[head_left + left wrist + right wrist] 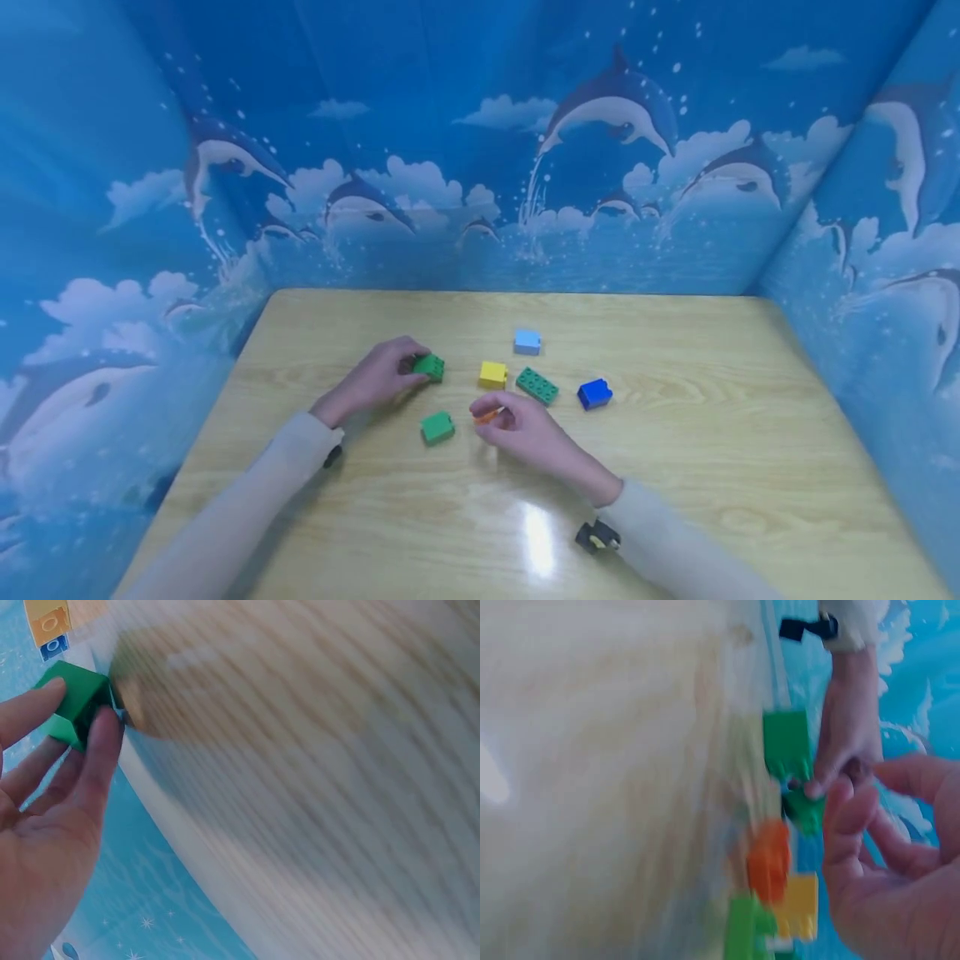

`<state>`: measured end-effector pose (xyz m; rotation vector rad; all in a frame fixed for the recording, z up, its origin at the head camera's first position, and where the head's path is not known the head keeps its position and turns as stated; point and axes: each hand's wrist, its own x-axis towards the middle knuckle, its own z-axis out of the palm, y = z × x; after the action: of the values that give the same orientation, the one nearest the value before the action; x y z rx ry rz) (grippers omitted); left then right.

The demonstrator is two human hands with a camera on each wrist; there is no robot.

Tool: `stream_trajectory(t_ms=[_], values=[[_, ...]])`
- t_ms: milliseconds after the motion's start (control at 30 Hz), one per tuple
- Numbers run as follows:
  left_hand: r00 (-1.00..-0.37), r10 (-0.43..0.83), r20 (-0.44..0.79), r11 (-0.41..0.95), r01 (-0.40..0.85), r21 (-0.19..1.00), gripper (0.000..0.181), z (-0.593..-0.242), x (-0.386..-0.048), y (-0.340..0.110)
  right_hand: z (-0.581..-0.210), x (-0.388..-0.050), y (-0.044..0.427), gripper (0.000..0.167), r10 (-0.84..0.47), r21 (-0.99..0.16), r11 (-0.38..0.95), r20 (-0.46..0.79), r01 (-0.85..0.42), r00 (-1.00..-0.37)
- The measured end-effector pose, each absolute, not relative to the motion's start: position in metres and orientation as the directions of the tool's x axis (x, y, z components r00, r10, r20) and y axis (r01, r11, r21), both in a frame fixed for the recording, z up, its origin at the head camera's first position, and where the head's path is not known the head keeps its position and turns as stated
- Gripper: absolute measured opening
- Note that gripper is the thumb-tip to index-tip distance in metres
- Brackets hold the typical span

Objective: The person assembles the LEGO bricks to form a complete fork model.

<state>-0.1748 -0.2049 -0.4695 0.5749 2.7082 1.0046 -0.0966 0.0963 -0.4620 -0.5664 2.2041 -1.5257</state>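
My left hand pinches a green toy building brick between thumb and fingers. In the left wrist view, that green brick sits at the fingertips. My right hand hovers by an orange brick, partly covering it in the head view. From the right wrist, the orange brick appears apart from the fingers, which are loosely bent around nothing. A second green brick lies on the table between the hands. Just beyond the right hand are a yellow brick and a long green brick.
A light blue brick lies farther back, and a dark blue brick to the right. The wood-grain table is bordered behind and at both sides by blue dolphin-print sheets.
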Motion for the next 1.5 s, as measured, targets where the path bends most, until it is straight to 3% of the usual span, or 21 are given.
stream_trajectory(t_ms=[200,600,1133,1333,1500], values=[[-0.900,0.434,-0.026,0.685,0.311,0.659,0.041,-0.469,-0.174,-0.210,-0.469,-0.092,0.069,0.045,-0.493,-0.948,0.313,-0.105,-0.063,-0.864],[-0.923,0.373,-0.100,0.715,0.216,0.665,0.039,-0.473,-0.174,-0.225,-0.477,-0.091,0.045,0.058,-0.497,-0.931,0.355,-0.105,-0.092,-0.861],[-0.917,0.378,-0.126,0.705,0.197,0.681,0.042,-0.477,-0.172,-0.236,-0.486,-0.092,0.031,0.050,-0.452,-0.912,0.406,-0.147,-0.056,-0.880],[-0.919,0.379,-0.109,0.685,0.200,0.700,0.053,-0.479,-0.171,-0.238,-0.483,-0.093,0.031,0.045,-0.464,-0.914,0.402,-0.154,-0.053,-0.872],[-0.919,0.383,-0.092,0.668,0.207,0.715,0.049,-0.483,-0.170,-0.239,-0.478,-0.093,0.033,0.041,-0.485,-0.932,0.363,-0.173,-0.017,-0.857]])
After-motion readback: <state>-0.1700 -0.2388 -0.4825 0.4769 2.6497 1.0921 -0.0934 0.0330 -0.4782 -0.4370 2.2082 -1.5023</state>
